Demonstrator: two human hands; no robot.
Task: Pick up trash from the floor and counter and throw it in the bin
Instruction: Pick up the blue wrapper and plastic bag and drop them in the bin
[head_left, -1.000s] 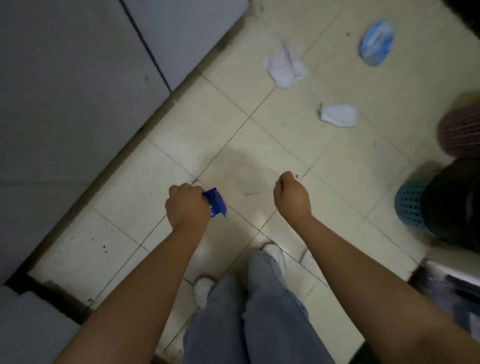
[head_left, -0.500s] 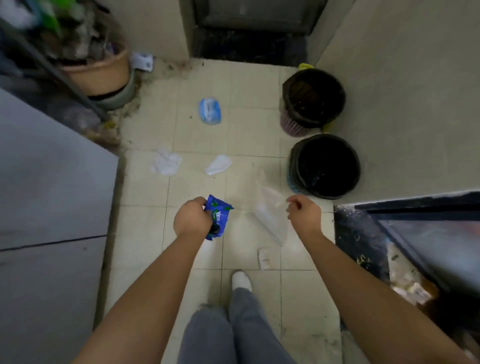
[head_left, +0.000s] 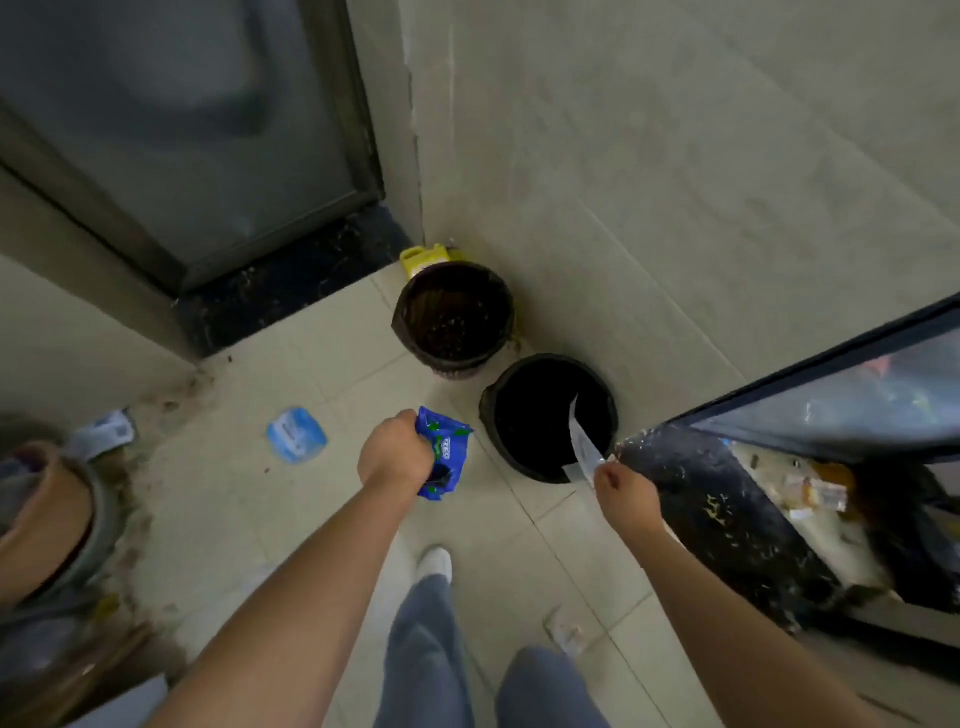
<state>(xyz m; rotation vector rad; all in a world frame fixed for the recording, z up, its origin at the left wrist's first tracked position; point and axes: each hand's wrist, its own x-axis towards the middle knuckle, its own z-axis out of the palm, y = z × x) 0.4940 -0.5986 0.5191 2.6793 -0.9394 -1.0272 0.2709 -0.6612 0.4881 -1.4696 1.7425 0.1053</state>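
My left hand (head_left: 396, 453) is closed on a crumpled blue wrapper (head_left: 443, 453), held above the floor just left of the nearer black bin (head_left: 498, 441). My right hand (head_left: 623, 491) pinches a clear plastic wrapper (head_left: 583, 447) that hangs over that bin's near rim and dark opening. A second black-lined bin (head_left: 453, 318) stands behind it in the wall corner. A light blue packet (head_left: 296, 434) lies on the tiled floor to the left. A small clear scrap (head_left: 566, 631) lies by my right leg.
A yellow object (head_left: 423, 258) sits behind the far bin. A dark speckled counter edge (head_left: 727, 509) runs along the right. A clay pot (head_left: 41, 514) and litter (head_left: 104, 431) are at the left. A closed door (head_left: 182, 130) is ahead.
I have walked toward the bins and the view has swung up from the floor. Both hands now reach the nearer bin, and the clear wrapper hangs over its opening.
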